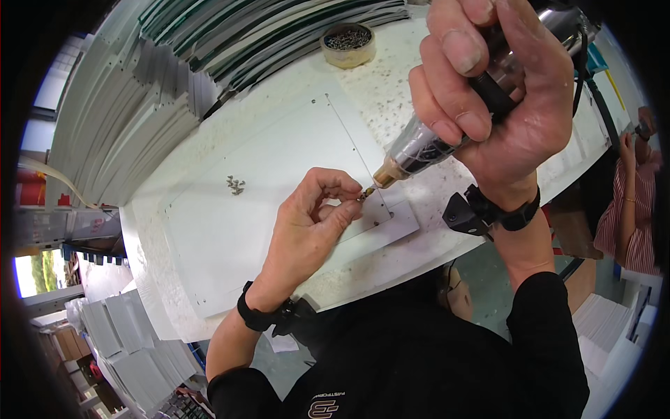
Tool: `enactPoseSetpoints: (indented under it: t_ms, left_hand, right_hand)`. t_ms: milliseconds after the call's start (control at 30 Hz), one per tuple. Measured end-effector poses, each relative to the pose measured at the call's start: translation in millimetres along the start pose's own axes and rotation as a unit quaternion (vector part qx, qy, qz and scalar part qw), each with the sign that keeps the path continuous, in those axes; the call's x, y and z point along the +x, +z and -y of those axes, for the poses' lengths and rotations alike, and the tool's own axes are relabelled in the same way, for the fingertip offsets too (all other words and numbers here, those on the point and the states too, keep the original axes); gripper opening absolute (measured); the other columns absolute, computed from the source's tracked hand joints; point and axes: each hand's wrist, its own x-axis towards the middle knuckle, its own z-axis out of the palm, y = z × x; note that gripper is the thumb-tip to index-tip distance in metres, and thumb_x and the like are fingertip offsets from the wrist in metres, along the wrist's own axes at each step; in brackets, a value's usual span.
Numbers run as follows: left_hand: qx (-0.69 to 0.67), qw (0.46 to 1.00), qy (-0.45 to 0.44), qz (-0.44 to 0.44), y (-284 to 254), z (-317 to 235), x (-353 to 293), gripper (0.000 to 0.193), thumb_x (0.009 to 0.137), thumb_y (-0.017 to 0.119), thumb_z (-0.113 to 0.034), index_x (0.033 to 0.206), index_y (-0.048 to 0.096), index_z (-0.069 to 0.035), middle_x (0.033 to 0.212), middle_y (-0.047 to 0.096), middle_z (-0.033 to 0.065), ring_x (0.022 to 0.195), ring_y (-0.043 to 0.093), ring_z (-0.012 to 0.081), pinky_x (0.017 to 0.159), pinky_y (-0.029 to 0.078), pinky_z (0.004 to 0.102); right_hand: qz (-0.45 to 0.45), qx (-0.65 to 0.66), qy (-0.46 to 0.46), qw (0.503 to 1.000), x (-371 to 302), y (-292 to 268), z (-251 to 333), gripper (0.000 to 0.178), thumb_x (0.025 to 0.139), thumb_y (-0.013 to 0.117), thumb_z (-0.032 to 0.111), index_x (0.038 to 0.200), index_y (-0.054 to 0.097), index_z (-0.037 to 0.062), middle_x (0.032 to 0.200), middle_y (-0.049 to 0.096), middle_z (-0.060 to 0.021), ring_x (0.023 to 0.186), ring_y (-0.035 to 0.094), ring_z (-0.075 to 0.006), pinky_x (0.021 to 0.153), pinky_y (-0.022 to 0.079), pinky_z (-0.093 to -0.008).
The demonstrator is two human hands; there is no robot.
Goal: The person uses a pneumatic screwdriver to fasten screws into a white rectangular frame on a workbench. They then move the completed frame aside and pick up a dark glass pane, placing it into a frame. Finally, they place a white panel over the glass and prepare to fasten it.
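Note:
My right hand is wrapped round an electric screwdriver, which slants down to the left. Its brass-coloured nose and bit reach the fingertips of my left hand. Thumb and forefinger there are pinched on a small screw at the bit's tip. Both hands are above a flat white panel with small holes along its edges. On this panel, left of my left hand, lies a little heap of screws.
A round tub of screws stands at the back of the white table. Stacked sheets and white panels fill the far left. Another person in a striped top is at the right edge.

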Motion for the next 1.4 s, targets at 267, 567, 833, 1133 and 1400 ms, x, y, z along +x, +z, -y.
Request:
enactPoseSetpoints:
  t_ms: [267,567,833,1133,1400]
  left_hand:
    - [0.003,1.0,-0.007,-0.009,0.2,-2.3,0.2,0.023,0.097,0.067,0.002,0.119,0.059,-0.002,0.108,0.065,0.0056,0.097,0.061,0.0064,0.078,0.052,0.0208]
    - [0.078,0.996,-0.031,-0.027,10.5,-12.7,5.7,0.02,0.094,0.069,0.004,0.111,0.063,-0.004,0.105,0.07,0.0037,0.1,0.067,0.0097,0.071,0.051,0.0225]
    - [0.196,0.981,0.012,-0.005,19.5,-12.4,6.3,0.022,0.094,0.065,0.006,0.112,0.063,-0.007,0.105,0.074,0.0047,0.096,0.07,0.015,0.072,0.052,0.0283]
    - [0.231,0.972,0.041,0.01,17.9,-7.0,2.7,0.024,0.094,0.062,0.005,0.115,0.061,-0.007,0.104,0.073,0.0077,0.093,0.068,0.023,0.076,0.053,0.0351]
    - [0.243,0.968,0.062,0.001,16.9,-4.4,-2.3,0.029,0.094,0.058,0.005,0.121,0.057,-0.007,0.108,0.07,0.0125,0.095,0.068,0.0297,0.08,0.054,0.0391]
  right_hand:
    - [0.021,0.005,-0.004,1.0,-1.3,-9.6,-6.1,0.027,0.111,0.046,0.029,0.105,0.049,0.0031,0.083,0.062,-0.015,0.039,0.048,-0.0164,0.038,0.044,-0.033]
    - [0.02,-0.004,0.06,0.998,5.7,9.1,2.3,0.032,0.105,0.059,0.028,0.09,0.054,0.0009,0.074,0.063,-0.0158,0.037,0.046,-0.0159,0.035,0.04,-0.0311]
    - [-0.06,-0.071,0.223,0.97,7.1,47.9,13.4,0.029,0.094,0.073,0.022,0.079,0.059,0.0021,0.062,0.06,-0.0101,0.042,0.048,-0.0108,0.038,0.037,-0.0257]
    - [-0.003,-0.115,0.208,0.971,-7.2,35.9,-10.6,0.028,0.093,0.073,0.024,0.083,0.057,0.0039,0.064,0.058,-0.0078,0.046,0.049,-0.0098,0.041,0.038,-0.0248]
    - [0.032,-0.134,0.212,0.967,-14.5,32.9,-21.1,0.028,0.091,0.073,0.026,0.087,0.054,0.0055,0.066,0.056,-0.0057,0.049,0.049,-0.0089,0.043,0.038,-0.0241]
